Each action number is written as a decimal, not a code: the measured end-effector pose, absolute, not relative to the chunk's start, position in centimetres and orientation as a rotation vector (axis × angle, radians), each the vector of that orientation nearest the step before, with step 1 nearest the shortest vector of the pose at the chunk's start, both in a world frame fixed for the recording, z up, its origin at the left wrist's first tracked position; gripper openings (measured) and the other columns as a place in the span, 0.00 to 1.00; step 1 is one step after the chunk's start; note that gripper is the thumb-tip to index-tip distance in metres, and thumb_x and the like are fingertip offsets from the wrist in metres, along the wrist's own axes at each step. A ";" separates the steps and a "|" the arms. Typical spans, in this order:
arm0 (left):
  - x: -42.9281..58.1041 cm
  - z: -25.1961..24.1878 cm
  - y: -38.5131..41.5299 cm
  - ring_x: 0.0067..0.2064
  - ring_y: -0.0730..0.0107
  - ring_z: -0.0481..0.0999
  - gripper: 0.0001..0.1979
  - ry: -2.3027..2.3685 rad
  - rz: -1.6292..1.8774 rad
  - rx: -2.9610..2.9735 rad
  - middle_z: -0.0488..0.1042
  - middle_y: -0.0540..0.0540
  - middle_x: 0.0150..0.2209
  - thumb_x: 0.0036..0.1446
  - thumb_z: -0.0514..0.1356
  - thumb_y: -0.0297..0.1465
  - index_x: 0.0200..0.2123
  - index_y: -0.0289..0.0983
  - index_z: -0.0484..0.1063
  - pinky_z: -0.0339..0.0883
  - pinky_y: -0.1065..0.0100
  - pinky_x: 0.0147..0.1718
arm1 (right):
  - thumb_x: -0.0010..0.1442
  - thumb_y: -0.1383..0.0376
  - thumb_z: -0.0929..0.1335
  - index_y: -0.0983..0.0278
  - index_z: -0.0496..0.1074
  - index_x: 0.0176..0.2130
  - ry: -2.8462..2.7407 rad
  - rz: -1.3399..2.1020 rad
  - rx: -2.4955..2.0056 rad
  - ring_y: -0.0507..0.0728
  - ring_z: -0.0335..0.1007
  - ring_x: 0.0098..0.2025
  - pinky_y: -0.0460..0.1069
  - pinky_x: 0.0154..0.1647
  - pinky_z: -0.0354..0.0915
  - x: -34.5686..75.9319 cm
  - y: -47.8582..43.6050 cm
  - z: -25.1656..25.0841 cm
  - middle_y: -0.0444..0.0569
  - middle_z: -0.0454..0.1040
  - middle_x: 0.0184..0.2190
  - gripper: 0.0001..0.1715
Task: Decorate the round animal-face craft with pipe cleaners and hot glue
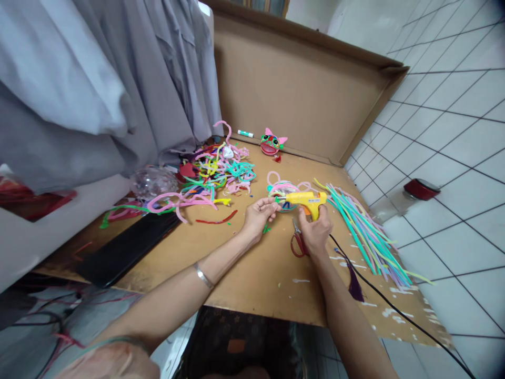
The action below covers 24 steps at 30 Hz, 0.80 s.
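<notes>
Head view: a yellow, orange-triggered glue gun (303,198) is being gripped over the table (252,281) by the right hand (317,229); a green bit (276,199) is being pinched by the left hand (259,217) near the nozzle (281,198). The gun's label (314,200) is being blurred past reading.

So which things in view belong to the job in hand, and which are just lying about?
Likely in the job:
Yellow plastic glue gun, in the right hand
Small green piece, at the left hand
Round multicoloured piece with pink loops, behind them
Red-handled metal scissors, close by
Long pastel stems, probably stock

Apparently lying about:
Flat black rectangular object
Dark purple tassel
Green-and-white tube
</notes>
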<state>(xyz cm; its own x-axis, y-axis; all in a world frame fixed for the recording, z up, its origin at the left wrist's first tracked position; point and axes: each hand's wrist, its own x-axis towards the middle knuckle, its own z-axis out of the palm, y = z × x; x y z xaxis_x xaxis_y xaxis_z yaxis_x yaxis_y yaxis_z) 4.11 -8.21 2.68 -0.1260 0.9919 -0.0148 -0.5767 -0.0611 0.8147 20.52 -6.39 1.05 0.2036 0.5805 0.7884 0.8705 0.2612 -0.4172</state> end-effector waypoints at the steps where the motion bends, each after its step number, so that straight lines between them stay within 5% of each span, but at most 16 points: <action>1: 4.1 2.7 -8.2 0.21 0.81 0.65 0.21 0.808 1.546 0.698 0.76 0.48 0.24 0.33 0.73 0.36 0.31 0.32 0.73 0.54 0.75 0.20 | 0.56 0.51 0.67 0.63 0.68 0.37 -1.482 -0.350 -1.424 0.59 0.69 0.33 0.52 0.35 0.64 20.5 -6.4 1.0 0.51 0.73 0.32 0.18; 24: 4.0 3.1 -8.4 0.21 0.80 0.65 0.19 0.871 1.537 0.690 0.75 0.48 0.23 0.32 0.73 0.39 0.26 0.33 0.74 0.57 0.75 0.21 | 0.55 0.52 0.67 0.59 0.62 0.30 -1.413 -0.243 -1.410 0.56 0.64 0.28 0.50 0.32 0.62 20.3 -6.9 1.9 0.45 0.67 0.26 0.14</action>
